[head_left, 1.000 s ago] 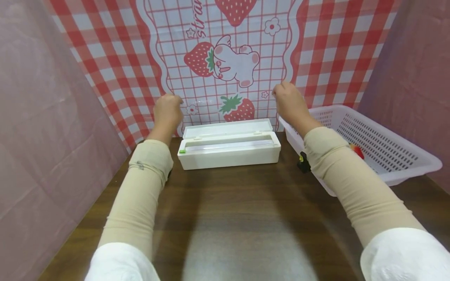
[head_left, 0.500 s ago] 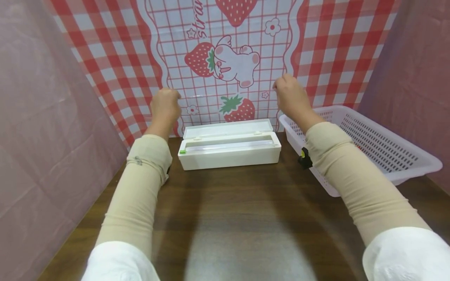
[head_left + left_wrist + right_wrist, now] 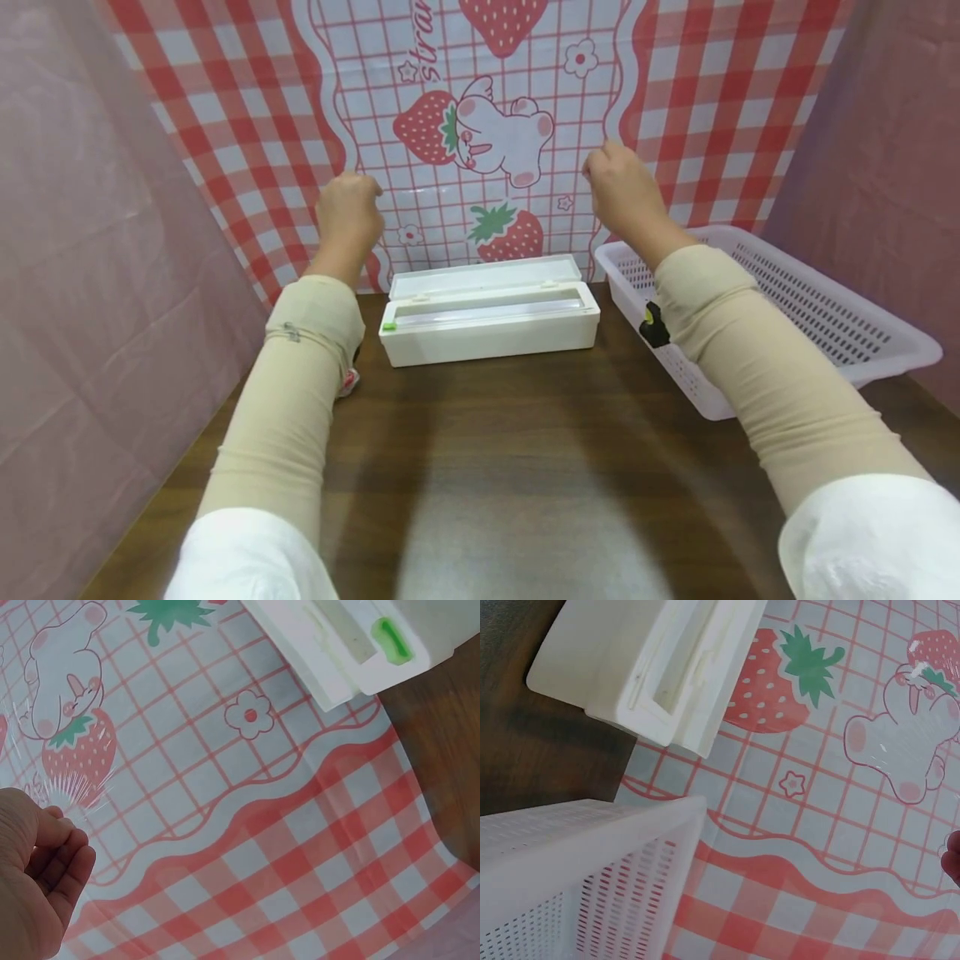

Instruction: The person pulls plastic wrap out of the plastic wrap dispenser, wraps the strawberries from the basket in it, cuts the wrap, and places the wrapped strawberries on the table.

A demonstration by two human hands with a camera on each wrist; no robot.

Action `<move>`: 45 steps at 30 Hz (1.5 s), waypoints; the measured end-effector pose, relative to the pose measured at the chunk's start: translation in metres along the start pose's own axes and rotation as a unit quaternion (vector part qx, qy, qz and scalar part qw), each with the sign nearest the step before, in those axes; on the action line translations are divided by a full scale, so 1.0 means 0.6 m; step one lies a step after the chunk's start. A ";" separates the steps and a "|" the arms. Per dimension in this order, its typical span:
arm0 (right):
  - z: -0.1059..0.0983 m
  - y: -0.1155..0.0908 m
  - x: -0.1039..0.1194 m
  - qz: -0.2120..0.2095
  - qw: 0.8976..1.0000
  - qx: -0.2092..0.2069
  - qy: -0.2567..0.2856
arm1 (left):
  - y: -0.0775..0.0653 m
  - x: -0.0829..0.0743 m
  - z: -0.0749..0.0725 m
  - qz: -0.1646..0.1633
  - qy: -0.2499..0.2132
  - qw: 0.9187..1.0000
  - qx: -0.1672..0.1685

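Note:
A long white cling film dispenser box (image 3: 491, 343) stands at the back of the table, its lid tipped back and a green tab at its left end. Above it, my left hand (image 3: 348, 218) pinches clear cling film (image 3: 69, 791), with creases fanning out from thumb and fingertips in the left wrist view. Level with it on the right, my right hand (image 3: 626, 190) has thumb and fingers curled together at the film's other side. Only its fingertips (image 3: 952, 859) enter the right wrist view, where faint glints show on the film. The film is nearly invisible from the head.
A white perforated plastic basket (image 3: 892, 358) stands on the right, partly under my right forearm. Behind the box hangs a red checked strawberry cloth (image 3: 517, 125). A small red and white thing (image 3: 348, 382) peeks out beside my left sleeve. Pink curtains (image 3: 112, 250) flank the wooden table.
Both hands have risen together, and the left has drifted slightly left. The small red and white thing has come into view by the left sleeve. A red thing in the basket is now hidden.

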State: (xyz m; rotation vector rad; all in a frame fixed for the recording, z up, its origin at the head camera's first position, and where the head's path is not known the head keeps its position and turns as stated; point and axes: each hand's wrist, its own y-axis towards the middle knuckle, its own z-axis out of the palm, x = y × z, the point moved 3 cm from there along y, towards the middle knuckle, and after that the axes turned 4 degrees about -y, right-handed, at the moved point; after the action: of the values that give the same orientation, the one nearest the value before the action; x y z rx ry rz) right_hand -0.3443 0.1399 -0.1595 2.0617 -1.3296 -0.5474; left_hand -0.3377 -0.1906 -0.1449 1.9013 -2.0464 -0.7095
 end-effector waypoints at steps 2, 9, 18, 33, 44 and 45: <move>-0.003 0.003 0.001 0.000 1.000 0.003 -0.007 | 0.003 0.000 -0.004 0.001 -0.001 1.000 -0.003; -0.015 0.014 0.003 -0.001 1.000 -0.005 -0.012 | 0.010 -0.002 -0.019 -0.002 0.008 1.000 -0.009; -0.024 0.020 0.001 0.008 1.000 -0.007 -0.009 | 0.015 -0.010 -0.034 -0.006 0.000 1.000 -0.003; -0.042 0.033 0.004 0.036 0.999 0.001 -0.024 | 0.033 -0.018 -0.052 -0.036 -0.008 0.999 0.004; -0.052 0.044 0.003 0.039 0.999 -0.014 -0.021 | 0.040 -0.024 -0.066 -0.022 -0.003 1.000 -0.012; -0.052 0.045 0.003 0.041 0.999 -0.015 -0.020 | 0.041 -0.025 -0.067 -0.020 -0.003 1.000 -0.016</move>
State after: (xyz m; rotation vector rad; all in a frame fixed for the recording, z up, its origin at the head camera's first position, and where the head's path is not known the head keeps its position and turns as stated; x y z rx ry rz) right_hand -0.3413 0.1387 -0.1184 1.9732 -1.4142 -0.5721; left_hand -0.3370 -0.1822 -0.0964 1.9304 -1.9939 -0.7530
